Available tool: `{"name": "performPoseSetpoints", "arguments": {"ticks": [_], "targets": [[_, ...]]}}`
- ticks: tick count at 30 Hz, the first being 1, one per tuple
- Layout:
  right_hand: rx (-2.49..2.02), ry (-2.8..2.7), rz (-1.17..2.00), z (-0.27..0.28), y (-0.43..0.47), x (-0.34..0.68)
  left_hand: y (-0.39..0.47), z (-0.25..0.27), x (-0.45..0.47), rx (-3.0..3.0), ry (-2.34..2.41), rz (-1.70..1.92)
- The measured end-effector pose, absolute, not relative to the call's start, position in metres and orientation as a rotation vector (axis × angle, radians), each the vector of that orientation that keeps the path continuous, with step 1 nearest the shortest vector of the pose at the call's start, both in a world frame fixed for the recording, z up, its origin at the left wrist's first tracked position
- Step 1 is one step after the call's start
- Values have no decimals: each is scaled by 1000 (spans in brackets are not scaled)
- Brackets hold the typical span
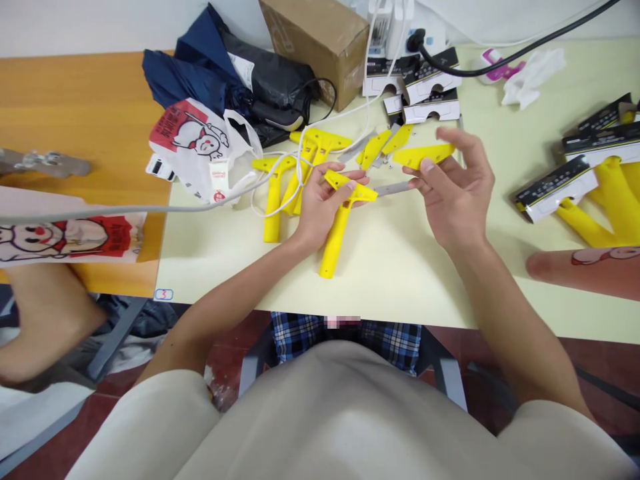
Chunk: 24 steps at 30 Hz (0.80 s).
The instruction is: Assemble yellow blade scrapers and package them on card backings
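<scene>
Both hands are occupied above the pale counter [225, 267]. The left hand [317, 212] grips a yellow T-shaped handle [336, 240] by its crosspiece, thumb pressed on top and fingers beneath; its stem points down toward the person's lap. Holding it at the crosspiece likely steadies the broad end and leaves the side facing the other hand accessible.

The right hand [463, 193] pinches a yellow wedge-shaped plate [424, 157] between thumb and fingers, its outer fingers raised. A flat grey metal blade [393, 189] spans the gap from the crosspiece to the lower fingertips of this hand, which seem to support its far end; the exact contact is hidden. Carrying plate and blade at separate levels probably keeps the two from knocking together.

Beyond the left hand, more yellow T-handles [273, 200] lie on the counter, their stems toward the person, presumably to be easy to pick up. Loose yellow plates [375, 149] lie just past the gap between the hands, with tiny metal bits beside them, too small to identify. Printed card sleeves [431, 107] are stacked farther back; at the right, similar sleeves sit around yellow handles [620, 200], apparently keeping them grouped.
</scene>
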State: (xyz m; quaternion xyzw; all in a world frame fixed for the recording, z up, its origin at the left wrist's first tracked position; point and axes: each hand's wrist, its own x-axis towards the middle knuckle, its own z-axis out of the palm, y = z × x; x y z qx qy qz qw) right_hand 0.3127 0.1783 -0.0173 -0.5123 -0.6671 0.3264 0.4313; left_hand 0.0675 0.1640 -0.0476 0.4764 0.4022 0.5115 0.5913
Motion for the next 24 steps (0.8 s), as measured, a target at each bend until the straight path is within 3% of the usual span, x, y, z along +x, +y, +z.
{"name": "performPoseSetpoints", "arguments": {"ticks": [3,6,21,24], "targets": [[-1153,-1200,1122,-13,177,305,162,-44,71,947,923,1250],[-1087,-1043,1217,-9,176,298,161,-42,74,849,903,1287],[-1076,-1300,1062,-14,164,283,164,-30,76,835,944,1205],[-1041,-1394,1145,-16,161,283,161,-23,75,801,914,1199]]}}
